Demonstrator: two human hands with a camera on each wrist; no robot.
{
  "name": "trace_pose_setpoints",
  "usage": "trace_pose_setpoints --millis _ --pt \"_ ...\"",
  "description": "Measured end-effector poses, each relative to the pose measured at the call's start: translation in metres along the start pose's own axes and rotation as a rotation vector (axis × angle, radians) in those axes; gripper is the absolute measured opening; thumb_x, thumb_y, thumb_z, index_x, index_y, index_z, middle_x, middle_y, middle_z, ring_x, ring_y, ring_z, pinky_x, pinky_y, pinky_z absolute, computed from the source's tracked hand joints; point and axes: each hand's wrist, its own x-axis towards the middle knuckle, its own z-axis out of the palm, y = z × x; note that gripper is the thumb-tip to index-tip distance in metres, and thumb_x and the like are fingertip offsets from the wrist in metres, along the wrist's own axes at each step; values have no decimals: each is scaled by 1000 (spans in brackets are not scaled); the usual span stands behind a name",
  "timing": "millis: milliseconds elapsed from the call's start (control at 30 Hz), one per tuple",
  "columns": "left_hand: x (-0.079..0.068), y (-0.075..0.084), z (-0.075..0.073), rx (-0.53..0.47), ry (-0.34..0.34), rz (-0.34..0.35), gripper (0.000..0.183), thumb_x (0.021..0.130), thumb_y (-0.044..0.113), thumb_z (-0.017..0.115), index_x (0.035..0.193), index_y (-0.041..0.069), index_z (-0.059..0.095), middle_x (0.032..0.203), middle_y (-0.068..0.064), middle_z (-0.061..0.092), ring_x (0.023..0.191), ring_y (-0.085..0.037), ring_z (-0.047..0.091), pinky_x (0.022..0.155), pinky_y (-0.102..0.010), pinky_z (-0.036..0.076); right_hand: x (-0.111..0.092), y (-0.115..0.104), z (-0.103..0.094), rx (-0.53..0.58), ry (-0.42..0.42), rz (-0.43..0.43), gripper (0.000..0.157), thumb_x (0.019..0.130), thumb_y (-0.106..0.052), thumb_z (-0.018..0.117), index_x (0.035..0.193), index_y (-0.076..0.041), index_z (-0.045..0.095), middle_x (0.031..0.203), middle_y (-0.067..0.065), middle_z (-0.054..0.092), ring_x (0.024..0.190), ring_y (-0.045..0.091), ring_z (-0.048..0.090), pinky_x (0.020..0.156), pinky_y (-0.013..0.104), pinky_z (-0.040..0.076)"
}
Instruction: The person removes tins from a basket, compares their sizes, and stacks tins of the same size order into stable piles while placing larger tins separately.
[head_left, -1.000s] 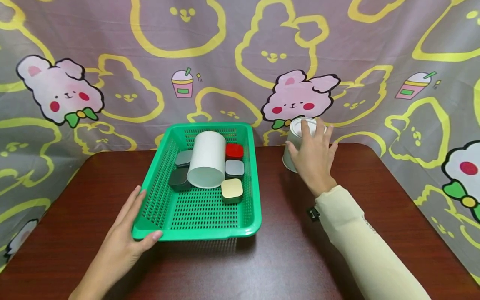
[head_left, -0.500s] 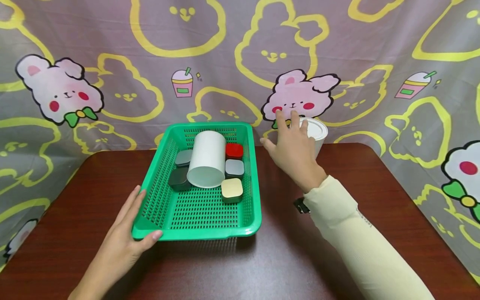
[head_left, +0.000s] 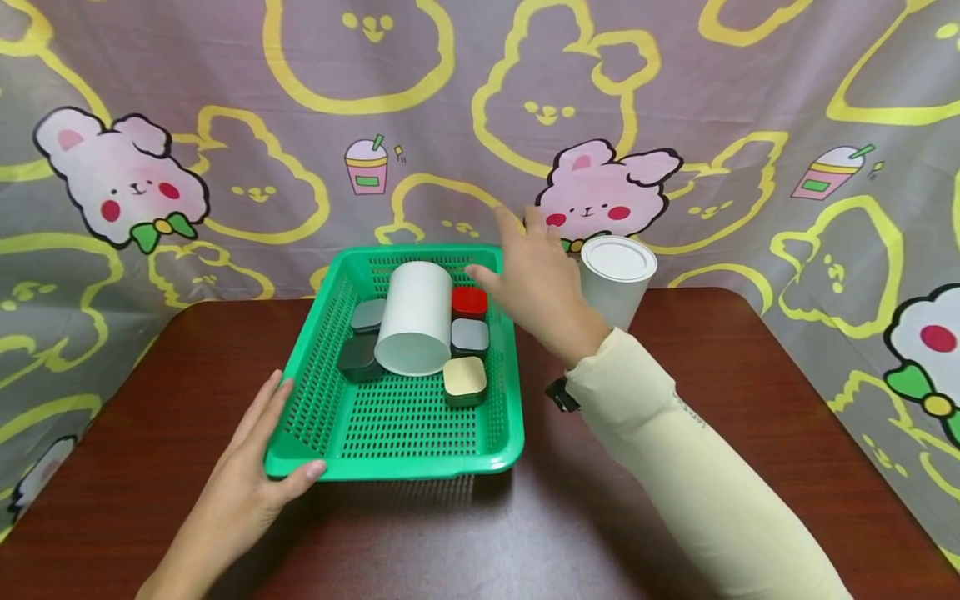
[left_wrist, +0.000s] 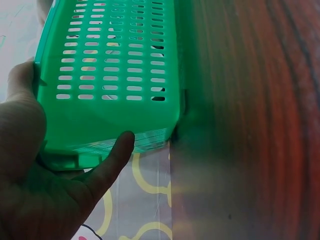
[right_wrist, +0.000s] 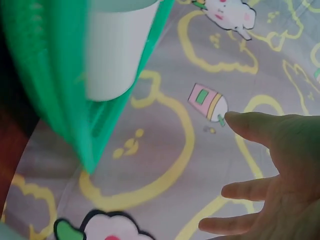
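Note:
A green perforated plastic basket (head_left: pixel 412 467) stands on the table in the head view. My left hand (head_left: pixel 243 479) holds its near left corner, thumb at the front rim and fingers along the left side. Inside, a white cylindrical can (head_left: pixel 416 312) lies with its round end toward me. Small square tins flank it: red (head_left: pixel 469 301), silver-lidded (head_left: pixel 470 335), gold-lidded (head_left: pixel 465 379), grey (head_left: pixel 369 315) and black (head_left: pixel 358 358). My right hand (head_left: pixel 543 287), fingers spread and holding nothing, hovers by the far right rim. A white lidded can (head_left: pixel 618 279) stands upright just right of it.
The dark red-brown wooden table (head_left: pixel 757 400) carries everything. Directly behind it and along both sides hangs a grey cloth (head_left: pixel 450 83) with yellow outlines and pink rabbits.
My right hand has left the top of the upright can and moved left toward the basket's far right rim. The left hand, basket and its contents have stayed put.

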Motion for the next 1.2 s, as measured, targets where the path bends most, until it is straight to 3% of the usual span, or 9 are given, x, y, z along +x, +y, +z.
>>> trace_pose_setpoints --millis 100,267,433,567,667,733,967,1033,1200 --pt "1 1 -1 -13 -3 2 106 88 23 86 170 25 18 178 -5 10 150 -46 30 115 -58 31 6 -12 2 32 -30 1 85 98 -51 68 166 -18 30 169 19 29 146 44 43 102 63 52" --pt "0 0 -1 -17 -7 3 106 88 23 86 170 25 18 178 -4 11 151 -45 29 120 -42 28 14 -27 10 55 -80 2 86 98 -51 68 167 -19 28 169 18 29 146 42 43 105 60 52" --pt "-1 -2 -3 -16 -15 3 108 87 22 86 170 24 17 178 -4 9 151 -47 27 113 -61 32 21 -39 20 86 -110 -21 85 99 -51 67 167 -18 28 167 18 31 143 45 46 106 61 50" --pt "-1 -4 -2 -13 -4 15 107 87 22 86 170 25 17 178 -2 10 152 -45 27 121 -26 25 27 -48 30 115 -140 -33 85 100 -51 66 167 -16 28 167 18 31 135 44 54 105 56 52" --pt "0 -4 0 -26 3 24 107 87 21 86 170 26 18 178 -2 11 151 -43 27 107 -3 15 32 -53 38 107 -166 -16 85 100 -52 65 167 -16 26 169 19 27 125 40 61 100 51 55" --pt "1 -3 1 -26 7 27 107 87 21 87 169 26 19 178 -2 11 150 -42 29 102 1 15 35 -56 43 105 -183 3 85 100 -53 65 167 -17 25 170 20 25 118 38 64 95 49 57" --pt "1 0 0 -3 2 14 108 87 22 87 169 26 18 178 -2 11 149 -44 31 115 -21 29 42 -63 64 130 -227 37 89 100 -54 65 168 -17 20 166 20 30 124 41 60 94 52 56" --pt "0 -1 0 -5 6 17 108 86 22 87 169 27 19 178 -1 12 149 -42 31 104 -3 21 44 -65 71 133 -238 39 91 99 -55 65 168 -17 20 165 20 32 124 41 60 95 52 56" --pt "0 -1 2 -14 17 28 108 85 21 88 169 26 19 177 -3 13 146 -42 33 98 3 16 46 -68 82 148 -271 65 95 98 -55 68 169 -17 18 165 20 31 123 41 60 98 52 55"
